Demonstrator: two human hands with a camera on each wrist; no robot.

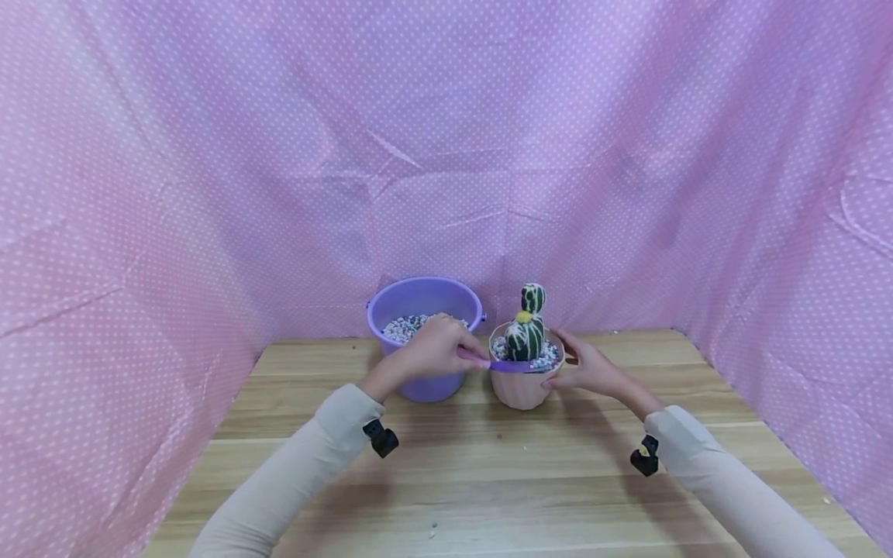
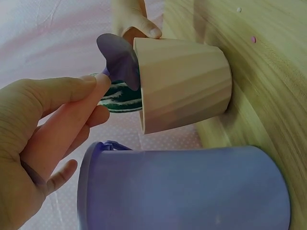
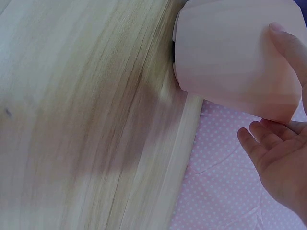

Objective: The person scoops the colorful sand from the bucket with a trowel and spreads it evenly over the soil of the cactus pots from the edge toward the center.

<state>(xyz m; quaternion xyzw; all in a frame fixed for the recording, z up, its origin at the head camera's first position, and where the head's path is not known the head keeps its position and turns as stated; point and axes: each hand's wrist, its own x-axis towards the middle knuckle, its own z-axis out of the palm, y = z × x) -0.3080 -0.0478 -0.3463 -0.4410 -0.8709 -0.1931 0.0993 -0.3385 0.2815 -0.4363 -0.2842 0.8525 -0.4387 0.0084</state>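
My left hand (image 1: 436, 349) grips the pink handle of a small trowel (image 2: 62, 127). Its purple blade (image 1: 515, 366) lies across the near rim of a pale pink flowerpot (image 1: 519, 391), beside a plush-looking green cactus (image 1: 526, 341) with a yellow flower. Multicoloured pebbles (image 1: 547, 357) surround the cactus base. On the pot's right side, my right hand (image 1: 591, 368) steadies it, thumb on the near wall and fingers round the far side. In the right wrist view, the thumb (image 3: 288, 45) presses the pot wall. To the pot's left stands a purple bucket (image 1: 429, 389).
More pebbles (image 1: 405, 328) fill part of the bucket, whose handle lugs stick out at its rim. A few stray pebbles (image 1: 499, 436) dot the wooden table (image 1: 446, 496). Pink polka-dot cloth (image 1: 446, 155) hangs close behind the bucket and pot and along both sides.
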